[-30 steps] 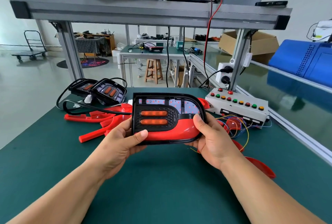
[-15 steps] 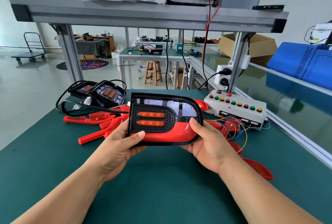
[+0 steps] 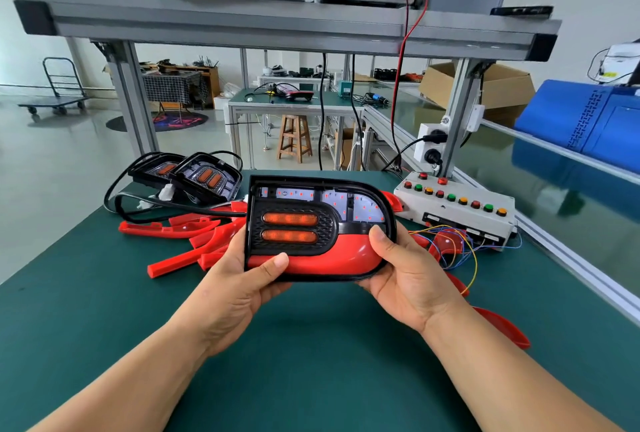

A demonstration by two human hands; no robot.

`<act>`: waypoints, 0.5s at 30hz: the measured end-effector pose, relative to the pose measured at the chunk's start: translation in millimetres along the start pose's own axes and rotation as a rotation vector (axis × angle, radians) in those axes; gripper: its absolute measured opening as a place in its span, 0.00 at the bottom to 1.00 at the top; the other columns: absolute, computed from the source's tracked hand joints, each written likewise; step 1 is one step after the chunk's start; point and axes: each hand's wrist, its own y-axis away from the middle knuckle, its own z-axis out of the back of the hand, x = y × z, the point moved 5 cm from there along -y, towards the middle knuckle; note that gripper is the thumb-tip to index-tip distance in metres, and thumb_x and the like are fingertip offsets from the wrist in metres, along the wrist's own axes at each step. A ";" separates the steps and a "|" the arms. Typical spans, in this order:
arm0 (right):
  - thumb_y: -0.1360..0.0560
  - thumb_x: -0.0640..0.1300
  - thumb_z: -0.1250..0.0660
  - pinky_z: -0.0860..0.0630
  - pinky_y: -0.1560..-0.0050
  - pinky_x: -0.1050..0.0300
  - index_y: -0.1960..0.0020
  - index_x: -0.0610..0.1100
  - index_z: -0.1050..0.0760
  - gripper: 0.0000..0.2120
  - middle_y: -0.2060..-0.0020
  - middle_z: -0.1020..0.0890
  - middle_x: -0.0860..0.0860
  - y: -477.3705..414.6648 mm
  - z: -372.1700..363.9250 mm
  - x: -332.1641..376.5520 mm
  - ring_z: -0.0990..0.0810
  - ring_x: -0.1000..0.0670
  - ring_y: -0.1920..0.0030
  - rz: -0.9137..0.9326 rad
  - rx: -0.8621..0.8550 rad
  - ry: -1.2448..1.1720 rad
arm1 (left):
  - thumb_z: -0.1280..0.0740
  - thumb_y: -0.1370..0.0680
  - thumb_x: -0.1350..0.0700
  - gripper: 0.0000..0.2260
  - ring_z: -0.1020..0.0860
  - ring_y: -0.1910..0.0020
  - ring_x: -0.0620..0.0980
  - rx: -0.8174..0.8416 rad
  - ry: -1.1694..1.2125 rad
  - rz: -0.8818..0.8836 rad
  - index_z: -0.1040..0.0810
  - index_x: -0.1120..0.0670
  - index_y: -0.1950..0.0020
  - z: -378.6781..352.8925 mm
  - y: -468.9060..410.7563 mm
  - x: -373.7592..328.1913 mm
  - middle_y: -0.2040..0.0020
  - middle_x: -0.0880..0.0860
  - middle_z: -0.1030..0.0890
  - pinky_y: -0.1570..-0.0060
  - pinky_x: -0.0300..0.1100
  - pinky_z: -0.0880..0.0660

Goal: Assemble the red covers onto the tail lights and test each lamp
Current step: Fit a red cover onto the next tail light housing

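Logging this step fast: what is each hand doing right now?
Left hand: holding the tail light at its left end.
Right hand: holding the same tail light at its right end.

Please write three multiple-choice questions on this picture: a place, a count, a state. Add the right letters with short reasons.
1. Where does the white button box stand?
A. on the green table, right of the held tail light
B. on the upper shelf
C. on the floor

2. How many orange lenses sit in the tail light's black grille?
A. one
B. two
C. four

3. How is the tail light held?
A. it lies untouched
B. both hands grip it
C. one hand alone grips it

1 A: it stands on the table.
2 B: two lenses, one above the other.
3 B: the left hand and the right hand each grip one end.
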 end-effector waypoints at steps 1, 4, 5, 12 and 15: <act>0.29 0.42 0.34 0.20 0.48 0.39 0.36 0.43 0.26 0.21 0.43 0.17 0.42 0.0 -0.2 -0.1 0.17 0.42 0.46 0.002 -0.002 0.004 | 0.31 0.29 0.58 0.25 0.19 0.42 0.50 0.000 0.004 0.000 0.29 0.49 0.32 -0.4 0.2 0.0 0.38 0.53 0.19 0.53 0.39 0.21; 0.28 0.44 0.33 0.20 0.46 0.41 0.36 0.44 0.26 0.21 0.42 0.17 0.42 0.6 -1.0 -2.2 0.17 0.43 0.46 -0.006 -0.006 0.033 | 0.31 0.29 0.58 0.24 0.19 0.44 0.49 -0.008 0.016 0.001 0.28 0.49 0.33 -0.8 0.7 -0.7 0.39 0.52 0.19 0.55 0.39 0.21; 0.28 0.46 0.31 0.19 0.47 0.43 0.36 0.44 0.26 0.21 0.43 0.17 0.41 0.8 -2.0 -3.3 0.17 0.43 0.47 -0.015 0.001 0.036 | 0.32 0.29 0.58 0.24 0.19 0.44 0.49 -0.011 0.023 0.006 0.28 0.49 0.33 -0.5 0.8 -0.9 0.39 0.52 0.19 0.55 0.39 0.21; 0.31 0.39 0.28 0.18 0.49 0.47 0.38 0.44 0.25 0.22 0.42 0.18 0.40 4.0 -2.8 -7.3 0.17 0.42 0.46 -0.071 0.071 0.037 | 0.32 0.29 0.59 0.24 0.19 0.44 0.50 0.009 0.013 0.015 0.28 0.50 0.33 0.6 1.8 -5.8 0.40 0.54 0.19 0.54 0.40 0.21; 0.30 0.36 0.30 0.18 0.50 0.47 0.38 0.44 0.25 0.21 0.42 0.18 0.40 4.2 -2.7 -8.0 0.17 0.42 0.46 -0.063 0.070 0.019 | 0.28 0.32 0.59 0.28 0.19 0.43 0.51 0.001 0.007 0.000 0.29 0.49 0.33 -0.3 1.8 -6.2 0.40 0.53 0.18 0.53 0.40 0.20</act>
